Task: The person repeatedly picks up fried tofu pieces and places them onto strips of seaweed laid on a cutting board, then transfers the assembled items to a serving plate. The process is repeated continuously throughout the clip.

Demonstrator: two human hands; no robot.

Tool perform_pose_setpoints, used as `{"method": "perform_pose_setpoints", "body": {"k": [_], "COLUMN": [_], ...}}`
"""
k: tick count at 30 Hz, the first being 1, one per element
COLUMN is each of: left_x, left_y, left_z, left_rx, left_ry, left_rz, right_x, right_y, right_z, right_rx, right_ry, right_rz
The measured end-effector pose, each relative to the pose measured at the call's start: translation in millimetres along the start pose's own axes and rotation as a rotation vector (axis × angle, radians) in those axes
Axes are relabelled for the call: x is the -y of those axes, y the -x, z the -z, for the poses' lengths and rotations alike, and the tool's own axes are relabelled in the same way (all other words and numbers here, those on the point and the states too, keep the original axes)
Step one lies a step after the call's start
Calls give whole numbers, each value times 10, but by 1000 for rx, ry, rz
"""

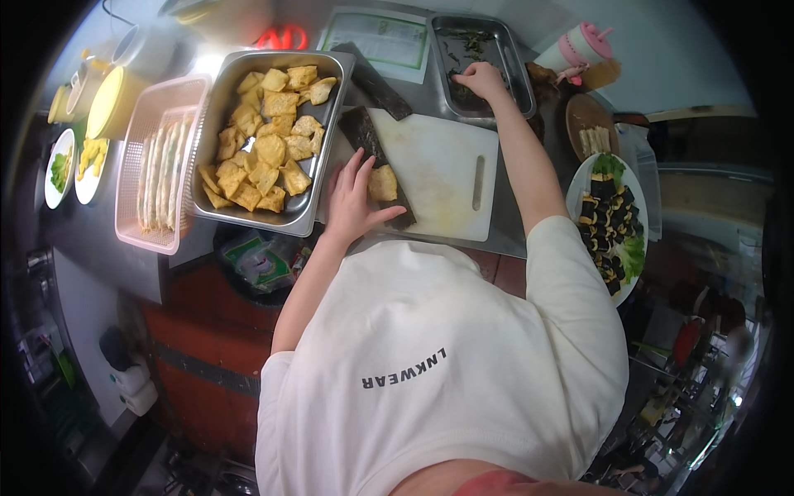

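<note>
My left hand lies with its fingers spread over the left edge of a white cutting board. Under its fingertips runs a dark strip that looks like seaweed. A yellow, fried-tofu-like piece rests on that strip, between my thumb and fingers. Farther off, my right hand reaches over a shallow metal tray that holds dark green leafy bits. Its thumb and fingertips are pinched together, and whatever they hold is too small to make out.
Left of the board stands a deep metal pan of yellow pieces, beside a pink basket of pale rolls. Another dark strip lies behind the board. At the right are a white oval plate of dark rolls and a pink-lidded tumbler.
</note>
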State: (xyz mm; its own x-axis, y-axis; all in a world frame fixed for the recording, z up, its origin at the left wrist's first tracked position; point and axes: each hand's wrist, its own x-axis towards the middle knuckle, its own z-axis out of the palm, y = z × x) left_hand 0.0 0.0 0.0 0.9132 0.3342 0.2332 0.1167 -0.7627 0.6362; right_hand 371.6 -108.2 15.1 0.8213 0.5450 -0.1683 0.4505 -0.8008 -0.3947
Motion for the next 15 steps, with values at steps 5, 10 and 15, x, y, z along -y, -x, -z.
{"method": "perform_pose_setpoints", "body": {"k": [5, 10, 15], "left_x": [-2, 1, -24], "left_y": [-5, 8, -18], "left_z": [27, 4, 28], "left_rx": [-22, -60, -58], "left_ry": [-60, -47, -69], "left_rz": [-18, -54, -66], "right_x": [-119, -159, -357], "right_y": [-58, 92, 79], "right_z": [-9, 99, 104], "right_rx": [-127, 95, 117], "right_ry": [-275, -735, -578], "right_rz": [139, 17, 95]}}
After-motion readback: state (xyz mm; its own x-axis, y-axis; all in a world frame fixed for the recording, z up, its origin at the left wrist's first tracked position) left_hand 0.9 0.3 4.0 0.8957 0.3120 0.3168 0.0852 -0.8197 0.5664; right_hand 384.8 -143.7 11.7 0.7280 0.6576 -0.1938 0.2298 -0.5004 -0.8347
